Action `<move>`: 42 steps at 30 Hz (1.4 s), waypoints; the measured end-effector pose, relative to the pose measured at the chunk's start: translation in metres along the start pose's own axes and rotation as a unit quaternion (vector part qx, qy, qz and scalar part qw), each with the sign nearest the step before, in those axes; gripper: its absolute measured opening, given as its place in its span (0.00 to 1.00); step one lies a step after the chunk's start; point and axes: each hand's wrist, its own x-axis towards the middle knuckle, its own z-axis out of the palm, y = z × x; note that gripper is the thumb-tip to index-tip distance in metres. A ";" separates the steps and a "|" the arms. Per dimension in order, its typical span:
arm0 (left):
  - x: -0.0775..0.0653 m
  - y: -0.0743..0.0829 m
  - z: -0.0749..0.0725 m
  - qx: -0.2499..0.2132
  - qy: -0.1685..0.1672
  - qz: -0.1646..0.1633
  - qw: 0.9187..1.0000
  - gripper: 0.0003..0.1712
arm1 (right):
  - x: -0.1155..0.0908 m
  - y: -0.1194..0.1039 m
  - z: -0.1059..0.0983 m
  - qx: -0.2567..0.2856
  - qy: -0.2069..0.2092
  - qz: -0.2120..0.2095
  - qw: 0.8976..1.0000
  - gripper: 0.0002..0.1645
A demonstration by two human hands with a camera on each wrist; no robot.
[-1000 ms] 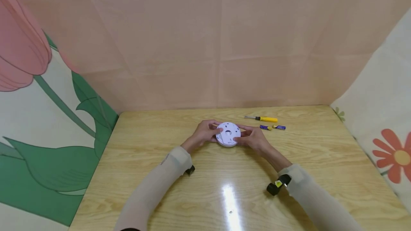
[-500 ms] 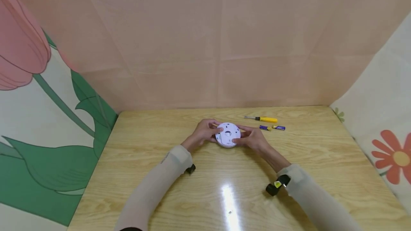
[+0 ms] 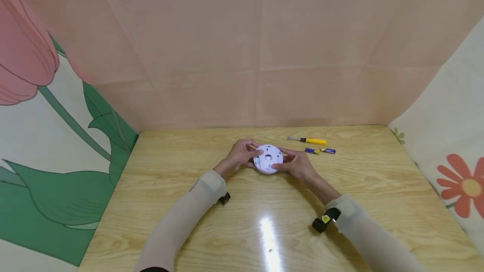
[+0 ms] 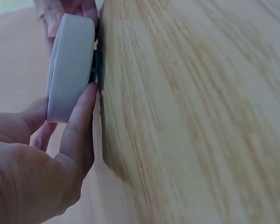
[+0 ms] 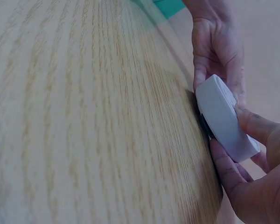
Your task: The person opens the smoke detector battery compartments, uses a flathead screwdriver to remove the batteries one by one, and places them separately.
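A round white device like a smoke detector (image 3: 267,160) is held between both hands, its slotted, printed back turned up toward the head view. My left hand (image 3: 239,154) grips its left edge, thumb on the back face and fingers around the rim. On the opposite side my right hand (image 3: 298,163) pinches the rim the same way, thumb near the lower right of the face. The left wrist view shows the white side wall (image 4: 72,70) edge-on, close over the table. From the right wrist the device (image 5: 224,119) appears tilted, with fingertips under its dark underside.
A yellow-handled screwdriver (image 3: 314,141) lies at the back of the wooden table (image 3: 181,230), right of the hands. Two small blue and yellow batteries (image 3: 312,151) lie just in front of it. A pink-beige cloth (image 3: 204,53) hangs behind the table's far edge.
Both hands keep their grip on the white device. The right thumb has slid slightly left across the face; otherwise little differs apart from a slight shift of the head view.
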 end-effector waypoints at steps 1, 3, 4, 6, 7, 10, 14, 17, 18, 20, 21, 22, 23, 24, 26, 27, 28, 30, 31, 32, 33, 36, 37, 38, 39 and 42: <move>0.000 0.000 0.000 0.000 -0.001 -0.001 1.000 0.11 | 0.000 0.000 0.000 -0.002 0.001 -0.002 1.000 0.47; 0.001 0.000 0.001 0.000 -0.003 -0.002 1.000 0.10 | -0.001 0.001 -0.001 -0.005 0.006 -0.006 1.000 0.46; 0.002 0.000 0.001 -0.001 -0.005 -0.001 1.000 0.10 | -0.001 0.002 -0.001 -0.009 0.009 -0.008 1.000 0.46; 0.003 -0.001 0.001 -0.003 -0.011 0.001 1.000 0.11 | -0.001 0.003 -0.001 -0.018 0.012 -0.013 1.000 0.46; 0.003 -0.001 0.001 -0.004 -0.014 0.003 1.000 0.11 | -0.001 0.003 -0.002 -0.022 0.014 -0.017 1.000 0.46; 0.005 -0.002 0.000 -0.005 -0.019 0.008 1.000 0.12 | -0.001 0.004 -0.002 -0.032 0.015 -0.028 0.999 0.46; 0.006 -0.002 -0.002 -0.004 -0.021 0.010 1.000 0.12 | -0.001 0.003 -0.001 -0.029 0.012 -0.038 0.999 0.46; 0.006 -0.001 -0.002 -0.001 -0.024 0.013 1.000 0.13 | -0.002 0.003 -0.001 -0.025 0.011 -0.045 0.999 0.46; 0.006 -0.001 -0.002 0.000 -0.024 0.015 1.000 0.13 | -0.003 0.003 -0.001 -0.024 0.010 -0.048 0.999 0.46; 0.006 0.000 -0.002 0.004 -0.024 0.018 1.000 0.13 | -0.003 0.003 0.000 -0.021 0.010 -0.053 0.998 0.46; 0.005 0.000 -0.002 0.005 -0.025 0.019 0.999 0.13 | -0.003 0.004 0.000 -0.016 0.010 -0.054 0.998 0.46; 0.005 0.000 -0.002 0.002 -0.027 0.019 0.999 0.14 | -0.003 0.004 0.000 -0.015 0.008 -0.058 0.998 0.46; 0.004 0.000 -0.002 0.000 -0.029 0.018 0.999 0.15 | -0.003 0.005 0.001 -0.014 0.009 -0.061 0.998 0.46; 0.003 0.000 -0.002 -0.002 -0.031 0.017 0.999 0.16 | -0.003 0.005 0.001 -0.013 0.010 -0.064 0.998 0.46; 0.002 0.000 -0.002 -0.006 -0.032 0.018 0.999 0.19 | -0.003 0.006 0.002 -0.019 0.014 -0.071 0.997 0.45; 0.001 0.000 -0.001 -0.008 -0.031 0.019 0.999 0.20 | -0.003 0.006 0.003 -0.021 0.016 -0.076 0.997 0.45; 0.001 0.000 -0.001 -0.010 -0.028 0.021 0.999 0.20 | -0.003 0.006 0.003 -0.025 0.018 -0.080 0.996 0.45; -0.001 0.000 0.000 -0.006 -0.020 0.033 0.999 0.21 | -0.004 0.005 0.004 -0.030 0.021 -0.085 0.996 0.44; -0.002 0.001 0.000 -0.001 -0.015 0.045 0.999 0.21 | -0.004 0.005 0.004 -0.031 0.022 -0.086 0.996 0.44; -0.003 0.001 0.000 0.008 -0.010 0.060 0.998 0.20 | -0.005 0.004 0.004 -0.028 0.025 -0.084 0.996 0.43; -0.004 0.002 0.001 0.021 -0.005 0.080 0.997 0.20 | -0.005 0.003 0.004 -0.020 0.027 -0.079 0.996 0.42; -0.007 0.007 0.002 0.079 0.009 0.150 0.985 0.18 | -0.005 -0.003 0.004 0.028 0.023 -0.058 0.998 0.40; -0.008 0.009 0.002 0.100 0.016 0.172 0.980 0.18 | -0.005 -0.006 0.003 0.048 0.023 -0.048 0.997 0.40; -0.009 0.012 0.003 0.119 0.022 0.190 0.974 0.17 | -0.005 -0.008 0.003 0.069 0.020 -0.036 0.997 0.41; -0.010 0.013 0.004 0.133 0.027 0.203 0.970 0.17 | -0.004 -0.010 0.002 0.092 0.015 -0.027 0.995 0.41; -0.012 0.019 0.006 0.160 0.042 0.226 0.960 0.17 | -0.002 -0.018 0.000 0.138 0.002 0.008 0.990 0.44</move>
